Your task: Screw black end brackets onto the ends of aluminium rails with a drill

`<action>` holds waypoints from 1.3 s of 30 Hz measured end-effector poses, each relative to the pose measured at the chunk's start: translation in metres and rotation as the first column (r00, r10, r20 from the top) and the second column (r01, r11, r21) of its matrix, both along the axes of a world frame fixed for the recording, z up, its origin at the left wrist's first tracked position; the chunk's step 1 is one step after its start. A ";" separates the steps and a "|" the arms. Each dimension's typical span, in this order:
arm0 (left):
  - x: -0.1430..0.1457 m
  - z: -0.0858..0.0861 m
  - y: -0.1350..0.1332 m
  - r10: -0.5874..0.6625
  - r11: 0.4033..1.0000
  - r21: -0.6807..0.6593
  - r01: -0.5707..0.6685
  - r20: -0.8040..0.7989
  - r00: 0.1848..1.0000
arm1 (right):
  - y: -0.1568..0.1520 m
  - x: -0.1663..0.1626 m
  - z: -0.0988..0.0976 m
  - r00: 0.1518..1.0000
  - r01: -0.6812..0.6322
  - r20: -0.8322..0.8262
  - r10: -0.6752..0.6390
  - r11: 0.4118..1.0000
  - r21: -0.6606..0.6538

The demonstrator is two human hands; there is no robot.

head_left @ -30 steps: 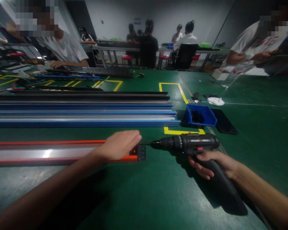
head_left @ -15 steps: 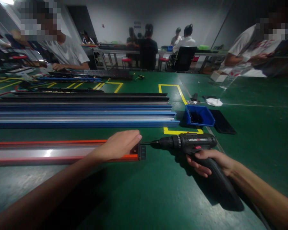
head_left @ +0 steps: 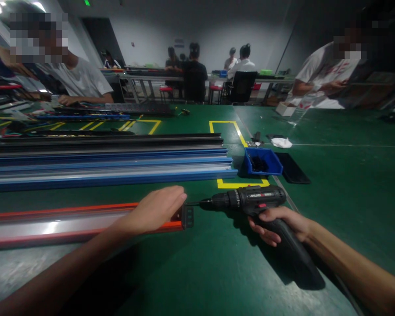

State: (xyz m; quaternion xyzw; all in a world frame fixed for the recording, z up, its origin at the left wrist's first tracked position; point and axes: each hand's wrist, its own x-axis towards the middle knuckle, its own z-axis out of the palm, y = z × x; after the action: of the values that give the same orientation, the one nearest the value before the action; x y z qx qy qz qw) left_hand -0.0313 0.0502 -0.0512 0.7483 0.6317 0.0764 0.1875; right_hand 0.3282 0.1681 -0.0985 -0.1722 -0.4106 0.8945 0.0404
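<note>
A long orange and silver rail (head_left: 62,221) lies across the green table in front of me, with a black end cap (head_left: 188,217) at its right end. My left hand (head_left: 156,208) lies palm down on that end of the rail, fingers together and curved over it. My right hand (head_left: 276,221) is wrapped round the grip of a black cordless drill (head_left: 250,199). The drill lies level, and its bit points left and meets the end cap.
Several long blue and black rails (head_left: 112,164) are stacked behind the orange one. A blue bin (head_left: 262,161) of small dark parts and a black flat pad (head_left: 291,167) sit to the right. Other people work at the far left, far right and at back tables.
The view has shifted a little, so everything sits slightly lower and more to the left. Both hands, the drill and the rail keep the same pose relative to each other.
</note>
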 end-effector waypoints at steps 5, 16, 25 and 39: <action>0.003 0.002 -0.006 -0.017 0.998 -0.052 0.017 -0.001 1.000 | 0.000 0.003 -0.002 1.000 -0.010 0.018 0.010 1.000 -0.018; 0.005 0.007 -0.006 -0.015 0.997 -0.082 0.012 -0.030 0.999 | -0.001 0.005 0.002 0.998 0.007 0.056 -0.005 0.999 -0.039; 0.004 0.003 -0.005 -0.008 0.997 -0.070 0.008 -0.002 1.000 | -0.001 0.006 0.000 0.998 0.021 0.067 -0.018 0.999 -0.046; 0.003 0.005 -0.006 -0.002 0.997 -0.076 0.002 -0.010 1.000 | 0.000 0.006 0.001 0.997 0.023 0.070 -0.021 0.999 -0.034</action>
State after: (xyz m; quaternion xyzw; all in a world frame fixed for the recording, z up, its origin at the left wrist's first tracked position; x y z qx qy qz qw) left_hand -0.0278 0.0441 -0.0463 0.7416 0.6344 0.0484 0.2127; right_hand 0.3338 0.1676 -0.0972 -0.2086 -0.3940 0.8945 0.0328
